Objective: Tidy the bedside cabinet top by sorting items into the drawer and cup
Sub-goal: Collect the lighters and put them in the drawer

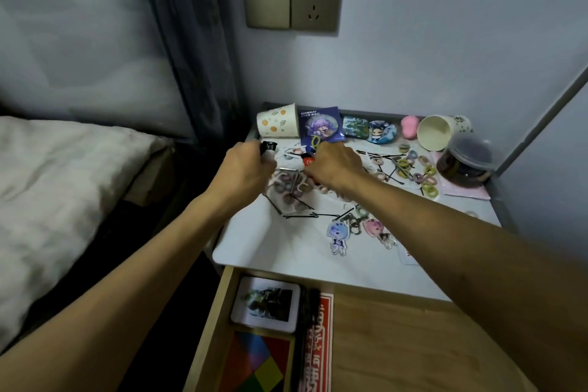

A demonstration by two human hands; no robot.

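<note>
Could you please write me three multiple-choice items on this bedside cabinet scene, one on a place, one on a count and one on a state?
1. Where is the purple foil packet?
A. On the floor.
B. At the back of the white cabinet top, next to the dotted paper cup.
C. On the bed.

2. How many paper cups lie on the cabinet top?
A. One.
B. Two.
C. Four.

3. The wooden drawer is:
A. pulled open.
B. pushed shut.
C. lifted out and set aside.

Answers:
1 B: the packet sits at the back edge beside the dotted cup.
2 B: there is the dotted cup and a second white paper cup at the back right, both on their sides.
3 A: its inside shows, holding a multicoloured puzzle and black pens.
</note>
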